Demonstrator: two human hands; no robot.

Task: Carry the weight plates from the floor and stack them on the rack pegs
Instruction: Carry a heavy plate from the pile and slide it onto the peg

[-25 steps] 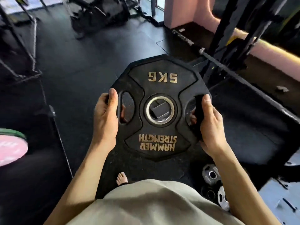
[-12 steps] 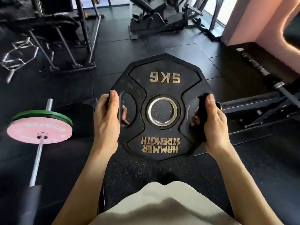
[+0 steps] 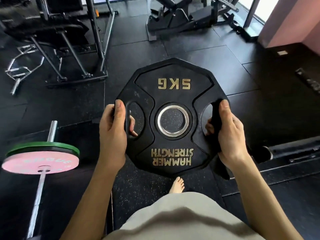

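Note:
A black 5 kg weight plate (image 3: pixel 173 94) with gold "Hammer Strength" lettering and a steel centre ring is held flat in the air in front of me, above the dark rubber floor. My left hand (image 3: pixel 112 132) grips its left handle slot, thumb on top and fingers curled through the hole. My right hand (image 3: pixel 226 134) grips the right handle slot the same way, with a black strap under the palm that hangs down from it. No rack pegs are in view.
A barbell (image 3: pixel 37 193) with a pink plate (image 3: pixel 39 161) and a green plate (image 3: pixel 43 148) lies on the floor at left. A machine frame (image 3: pixel 97 45) stands far left, a bench machine (image 3: pixel 181 14) far centre, a black bar (image 3: pixel 294 149) at right. My bare foot (image 3: pixel 177 185) is below the plate.
The view has swung left: the rack and bar at right slid out, the pink-plated barbell and far machines came in. Both hands keep the same grip on the plate.

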